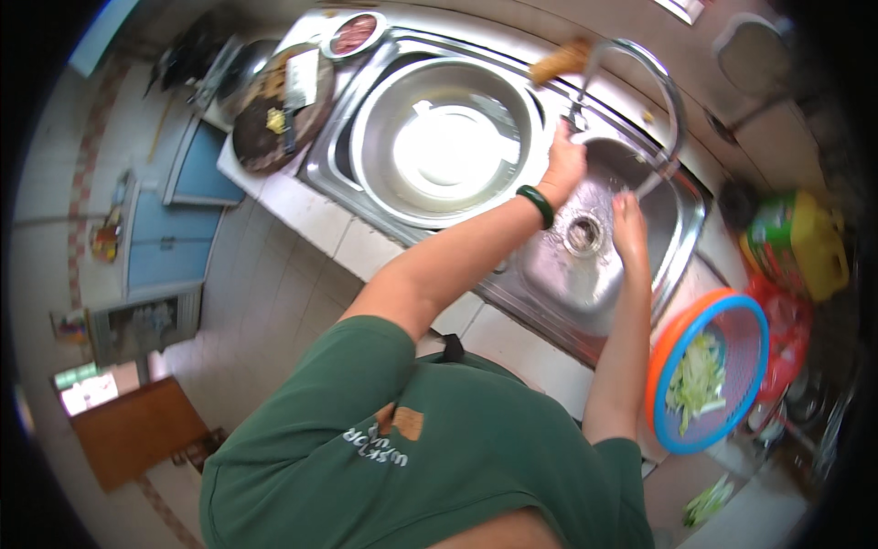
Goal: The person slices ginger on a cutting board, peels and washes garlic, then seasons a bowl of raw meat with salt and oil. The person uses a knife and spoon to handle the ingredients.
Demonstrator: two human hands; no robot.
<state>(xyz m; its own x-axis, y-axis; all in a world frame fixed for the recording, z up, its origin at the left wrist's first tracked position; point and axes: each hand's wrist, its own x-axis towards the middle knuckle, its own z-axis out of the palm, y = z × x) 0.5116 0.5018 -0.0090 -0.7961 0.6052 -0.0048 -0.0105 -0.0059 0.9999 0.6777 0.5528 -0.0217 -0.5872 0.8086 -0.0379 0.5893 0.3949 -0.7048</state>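
Note:
My left hand (565,165), with a dark green bangle at the wrist, grips the faucet handle (575,122) behind the sinks. The curved metal faucet spout (675,103) arches over the right basin (617,288). Water runs from it onto the fingertips of my right hand (629,223), which is held edge-on above that basin. Nothing shows in the right hand, but its finger spread is unclear. Below lies the drain (584,235). In the left basin sits a large metal bowl (370,137) holding water, close beside my left wrist.
A cleaver (302,79) and chopped bits (276,121) lie on a round cutting board (257,147). Behind is a bowl of raw meat (353,34). At right stand a blue colander (758,370) of cut greens, a red plastic bag (789,343) and a yellow jug (816,247).

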